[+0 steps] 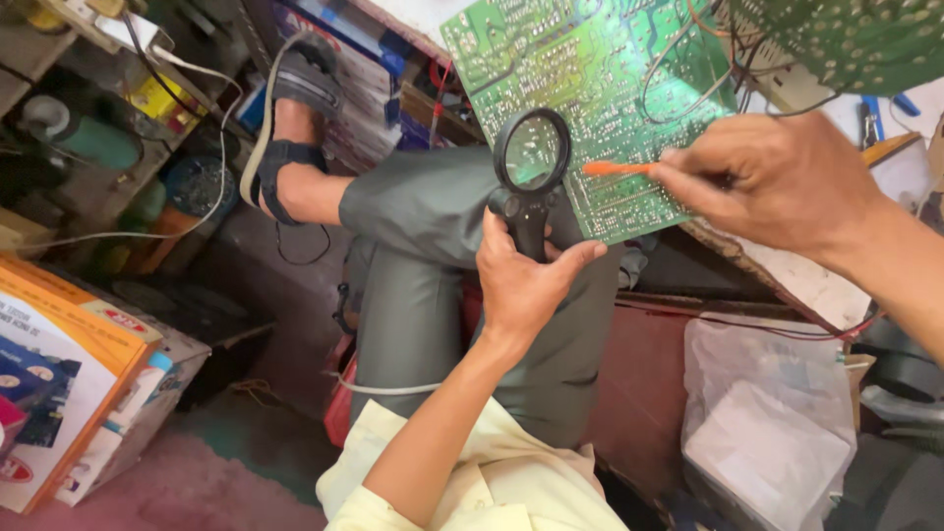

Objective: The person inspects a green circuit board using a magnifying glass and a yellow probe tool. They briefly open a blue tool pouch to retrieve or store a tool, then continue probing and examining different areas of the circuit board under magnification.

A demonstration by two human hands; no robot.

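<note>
My left hand (524, 278) grips the black handle of a round magnifying glass (532, 152), holding its lens over the lower edge of a large green circuit board (590, 69). My right hand (772, 182) pinches a thin orange-tipped tool (618, 168) whose point rests against the board's solder side, just right of the lens. The board tilts up from the bench edge, with thin wires looped over its upper right part. My crossed leg in grey trousers (433, 211) lies under both hands.
A second green board (855, 39) hangs at the top right. A clear plastic bag (767, 423) sits at the lower right. An orange cardboard box (69, 383) stands at the left. Cluttered shelves (108, 118) and a white cable (226, 147) fill the upper left, near my sandalled foot (295, 108).
</note>
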